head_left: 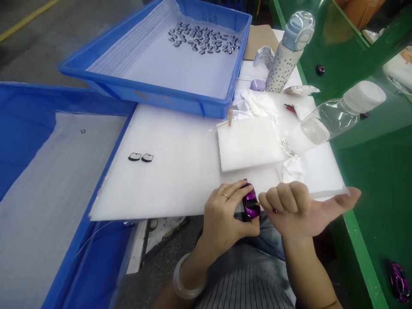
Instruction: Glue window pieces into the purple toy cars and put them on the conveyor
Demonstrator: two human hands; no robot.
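Note:
My left hand grips a small shiny purple toy car at the near edge of the white foam sheet. My right hand is curled, thumb stretched out to the right, and pinches a thin stick whose tip touches the car. Two small black curved parts lie side by side on the foam to the left. Many more such parts lie in the blue tray at the back.
A thicker foam pad lies right of centre, with wooden sticks and white cloth behind it. A clear bottle and a dotted flask stand at right. A large blue bin is at left. Another purple car sits on the green bench.

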